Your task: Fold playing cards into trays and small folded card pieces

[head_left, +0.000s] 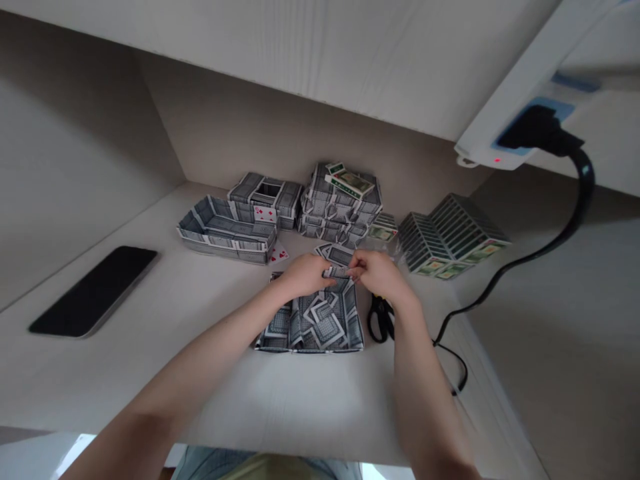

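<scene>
A shallow open box folded from grey-backed playing cards lies in front of me, with a divider and loose cards inside. My left hand is closed over its far wall, thumb on the inner side. At the far right of that wall, my right hand pinches with thumb and forefinger; the exact spot between the tips is partly hidden. Several more cards lie flat just behind both hands. Black-handled scissors rest beside the box, partly under my right wrist.
Behind stand a long open card box, a card box with an opening, and stacked card boxes topped by a card packet. Card packs sit right. A phone lies left; a black cable hangs from a power strip.
</scene>
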`<state>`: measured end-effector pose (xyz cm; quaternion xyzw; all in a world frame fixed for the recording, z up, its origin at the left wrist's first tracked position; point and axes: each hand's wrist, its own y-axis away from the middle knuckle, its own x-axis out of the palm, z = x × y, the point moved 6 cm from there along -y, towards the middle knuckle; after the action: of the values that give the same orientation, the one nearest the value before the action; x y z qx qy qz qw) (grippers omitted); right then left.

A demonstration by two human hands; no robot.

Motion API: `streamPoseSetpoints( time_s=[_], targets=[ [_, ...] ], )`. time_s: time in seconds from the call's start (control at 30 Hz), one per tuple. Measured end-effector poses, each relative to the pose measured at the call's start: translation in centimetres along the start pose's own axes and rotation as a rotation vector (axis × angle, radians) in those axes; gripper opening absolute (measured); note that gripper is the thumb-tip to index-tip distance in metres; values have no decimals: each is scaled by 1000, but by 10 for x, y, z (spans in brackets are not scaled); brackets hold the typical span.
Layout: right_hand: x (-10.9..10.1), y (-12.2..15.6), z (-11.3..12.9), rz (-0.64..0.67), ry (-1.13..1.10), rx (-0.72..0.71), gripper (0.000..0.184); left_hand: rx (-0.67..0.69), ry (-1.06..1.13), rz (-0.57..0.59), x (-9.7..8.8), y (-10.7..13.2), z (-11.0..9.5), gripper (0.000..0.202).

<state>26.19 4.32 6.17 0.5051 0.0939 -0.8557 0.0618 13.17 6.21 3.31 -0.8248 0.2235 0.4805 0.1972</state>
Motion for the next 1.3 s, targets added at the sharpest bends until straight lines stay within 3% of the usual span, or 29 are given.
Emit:
streamPoseSetpoints(
  time_s=[0.5,0.87,1.3],
  targets=[
    [0,-1,4,11,99,31,7,55,-65,8,2,-1,-2,27],
    [3,4,33,57,258,-20,15,15,-98,38,3,1,-2,26],
    [5,4,43,75,439,10,20,10,-89,38,0,3,-5,27]
  ],
)
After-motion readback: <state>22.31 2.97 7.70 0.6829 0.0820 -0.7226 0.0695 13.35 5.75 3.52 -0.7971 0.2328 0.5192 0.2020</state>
